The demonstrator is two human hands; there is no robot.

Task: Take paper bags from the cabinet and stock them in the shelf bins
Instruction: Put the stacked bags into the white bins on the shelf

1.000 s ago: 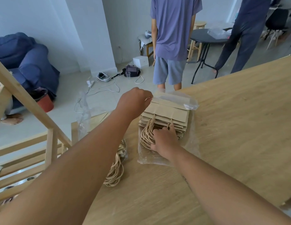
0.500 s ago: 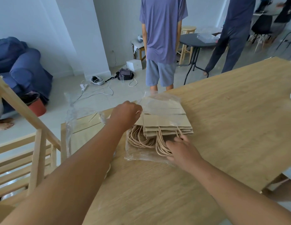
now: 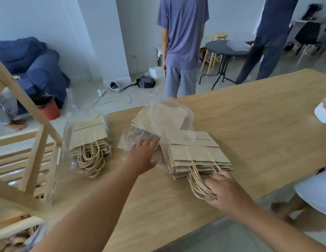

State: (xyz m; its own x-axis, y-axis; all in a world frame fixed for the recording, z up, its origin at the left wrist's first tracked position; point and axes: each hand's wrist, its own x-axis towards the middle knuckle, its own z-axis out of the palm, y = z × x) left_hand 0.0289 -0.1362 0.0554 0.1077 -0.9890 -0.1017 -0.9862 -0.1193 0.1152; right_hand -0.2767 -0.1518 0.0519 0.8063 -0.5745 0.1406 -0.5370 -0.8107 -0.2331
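Note:
A stack of brown paper bags with twine handles lies on the wooden table, mostly slid out of its clear plastic wrapper. My right hand grips the twine handles at the stack's near end. My left hand lies on the wrapper just left of the stack, its fingers spread flat on the plastic. A second pack of paper bags, still in clear plastic, lies at the table's left end.
A wooden shelf frame stands left of the table. Two people stand beyond the table's far edge near a round black table. Another person sits at the right edge by a white object. Cables and gear lie on the floor.
The stack of bags has come out of the wrapper toward the right. My left hand has opened flat on the plastic. The view has shifted, showing the second pack in full.

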